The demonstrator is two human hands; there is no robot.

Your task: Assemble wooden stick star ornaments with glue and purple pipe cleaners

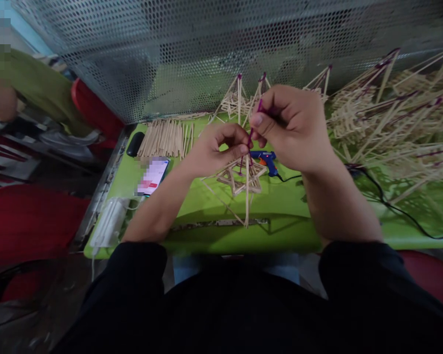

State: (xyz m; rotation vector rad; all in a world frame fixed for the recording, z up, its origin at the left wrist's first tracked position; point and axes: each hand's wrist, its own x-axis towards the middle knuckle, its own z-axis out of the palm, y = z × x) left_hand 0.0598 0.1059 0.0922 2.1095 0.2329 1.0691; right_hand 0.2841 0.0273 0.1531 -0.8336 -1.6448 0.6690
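Note:
My left hand (216, 150) is closed, pinching the top of a small frame of thin wooden sticks (243, 179) that stands on the green table (206, 231). My right hand (291, 125) is closed just to the right of it, gripping a purple strand (251, 132) that runs down to where the sticks meet. The two hands almost touch at the fingertips. The frame has a star-shaped base of flat sticks and long sticks rising to a point between my fingers.
A blue and orange glue gun (265, 160) with a black cable (391, 206) lies behind the frame. A bundle of loose sticks (165, 137), a phone (153, 176) and a black mouse (135, 143) sit left. Finished stick frames (391, 118) pile up right. Another person's sleeve (37, 83) is far left.

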